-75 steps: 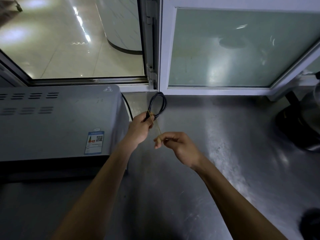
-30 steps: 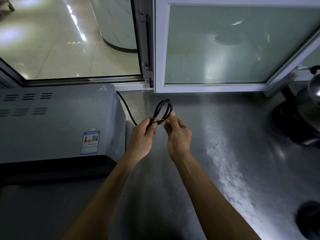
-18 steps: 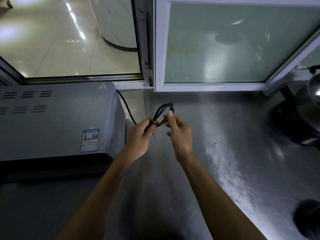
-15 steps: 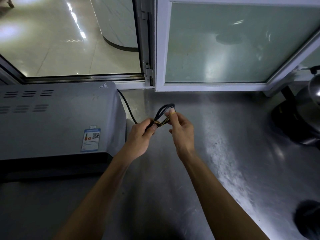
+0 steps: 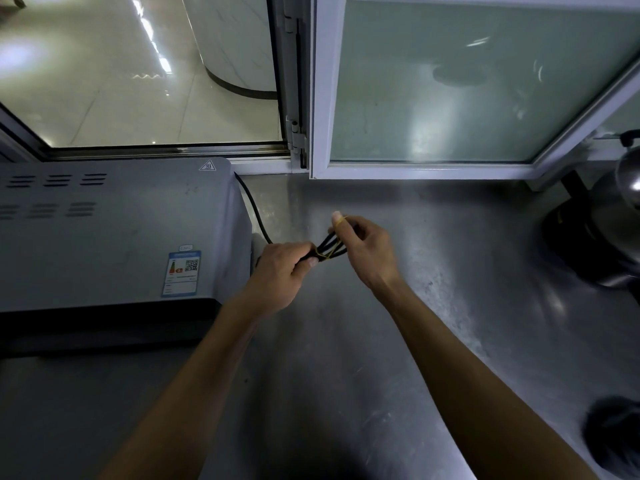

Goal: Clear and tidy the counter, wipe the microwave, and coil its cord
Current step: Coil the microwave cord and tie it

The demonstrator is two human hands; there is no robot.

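A grey microwave (image 5: 114, 230) stands at the left on the steel counter (image 5: 415, 306). Its black cord (image 5: 254, 213) runs from behind it to a folded bundle between my hands. My left hand (image 5: 284, 268) grips the coiled bundle (image 5: 327, 249). A yellow rubber band (image 5: 329, 252) is wrapped round the bundle and stretches up over a finger of my right hand (image 5: 363, 244), which holds the far end of the loops. That end of the coil is hidden by my right hand.
An open window (image 5: 138, 71) lies behind the microwave, a frosted pane (image 5: 467, 84) to its right. A dark appliance with a shiny metal top (image 5: 595, 230) stands at the far right. A dark round object (image 5: 613, 438) sits at the lower right edge.
My right hand drew the rubber band out, then came back to the coil and looped it round. The bundle now lies flatter between both hands, its loop hidden behind my right hand.
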